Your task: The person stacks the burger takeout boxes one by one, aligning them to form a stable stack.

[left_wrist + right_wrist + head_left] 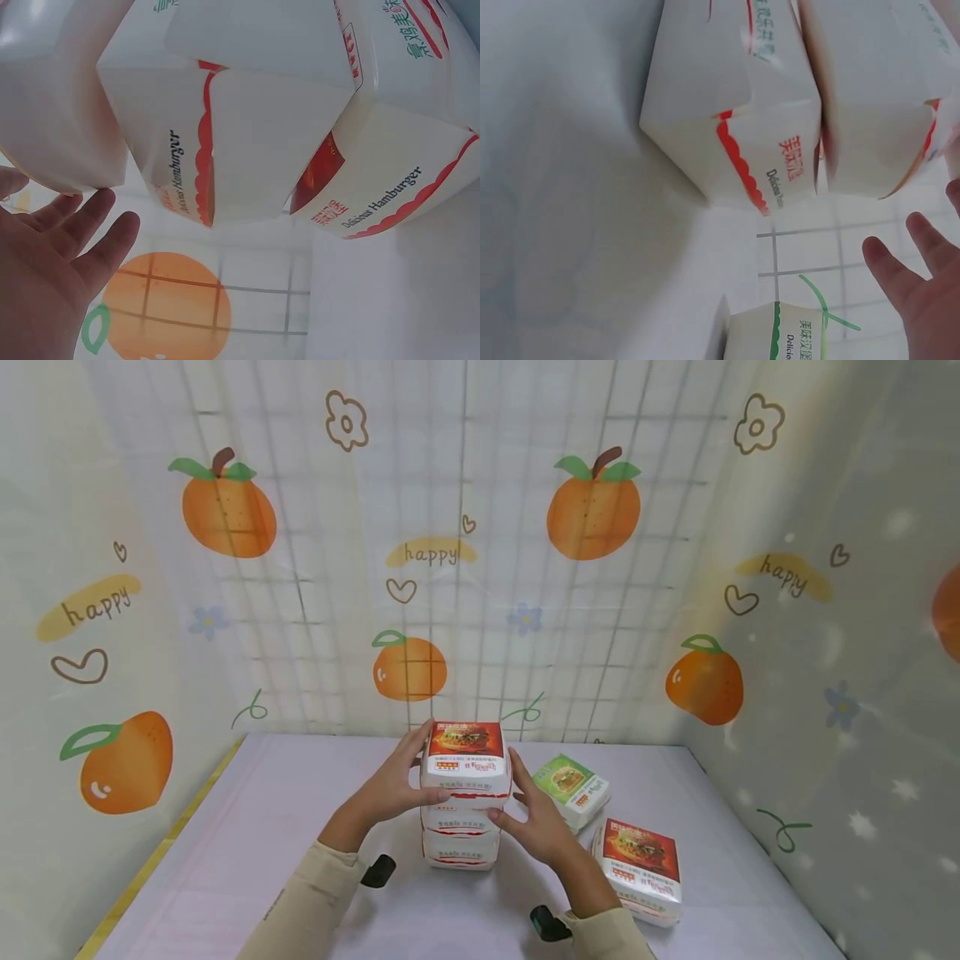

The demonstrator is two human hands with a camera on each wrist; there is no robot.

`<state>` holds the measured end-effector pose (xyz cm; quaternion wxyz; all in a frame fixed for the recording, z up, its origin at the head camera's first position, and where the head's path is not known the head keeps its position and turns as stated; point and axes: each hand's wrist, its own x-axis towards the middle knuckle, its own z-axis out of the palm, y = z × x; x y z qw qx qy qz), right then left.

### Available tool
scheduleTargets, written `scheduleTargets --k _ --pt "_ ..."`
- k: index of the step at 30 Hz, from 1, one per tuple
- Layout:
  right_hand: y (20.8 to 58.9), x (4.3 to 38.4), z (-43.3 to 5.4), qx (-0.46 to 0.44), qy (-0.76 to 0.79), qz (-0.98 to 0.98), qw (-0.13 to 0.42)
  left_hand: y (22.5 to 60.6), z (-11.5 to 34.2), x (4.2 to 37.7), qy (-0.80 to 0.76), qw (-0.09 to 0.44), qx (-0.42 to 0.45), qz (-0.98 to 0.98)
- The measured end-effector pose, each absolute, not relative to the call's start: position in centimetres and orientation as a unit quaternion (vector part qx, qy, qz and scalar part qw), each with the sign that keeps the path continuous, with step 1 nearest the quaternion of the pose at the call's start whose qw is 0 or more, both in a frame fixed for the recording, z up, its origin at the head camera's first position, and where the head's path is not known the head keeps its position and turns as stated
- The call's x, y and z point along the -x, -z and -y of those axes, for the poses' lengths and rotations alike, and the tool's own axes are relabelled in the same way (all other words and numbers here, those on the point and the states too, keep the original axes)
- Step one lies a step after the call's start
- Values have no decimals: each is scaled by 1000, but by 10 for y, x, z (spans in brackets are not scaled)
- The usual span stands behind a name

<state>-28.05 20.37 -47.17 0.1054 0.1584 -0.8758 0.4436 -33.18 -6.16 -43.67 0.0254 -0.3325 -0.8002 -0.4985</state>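
Three white hamburger boxes stand in a stack mid-table; the top hamburger box (467,764) has a red burger picture on its lid. My left hand (390,785) grips its left side, thumb across the front and fingers toward the back corner. On the right side my right hand (536,818) holds it, thumb low at the front, fingertips along the side. Beneath sit the middle hamburger box (255,142) and the bottom hamburger box (727,97). In the left wrist view the fingertips touch the top box's edge; in the right wrist view that contact is out of sight.
A green-topped hamburger box (572,789) lies right of the stack, beyond my right hand. Nearer, a red-topped hamburger box (637,868) lies beside my right forearm. The pale table (300,768) ends at a curtain (495,610) printed with oranges.
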Motion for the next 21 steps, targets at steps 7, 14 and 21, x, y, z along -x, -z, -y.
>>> scheduleTargets --k 7,14,21 --pt "476 282 -204 -154 -450 874 101 438 60 331 505 24 324 800" --pt "476 281 -204 -153 -452 873 101 443 58 333 504 34 326 799" --pt "478 283 -204 -144 -452 875 95 446 58 334 504 35 324 800"
